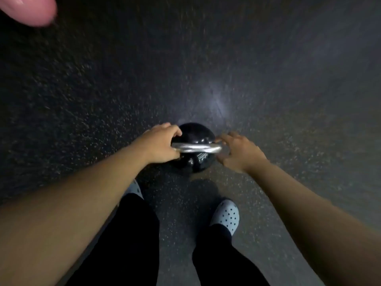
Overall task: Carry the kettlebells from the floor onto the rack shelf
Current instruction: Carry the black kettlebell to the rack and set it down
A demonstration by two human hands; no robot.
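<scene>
On the dark speckled rubber floor (82, 100), just ahead of my pale perforated clogs (226, 215), stands a black kettlebell (193, 133) with its silver handle (196, 148) running across between my hands. My left hand (159, 144) is curled tight around the handle's left end, while my right hand (240, 152) rests at the right end with its fingers (227, 138) loosely spread, touching the metal but not closed round it. A blurred pink shape (28, 9) fills the top left corner; I cannot tell what it is.
</scene>
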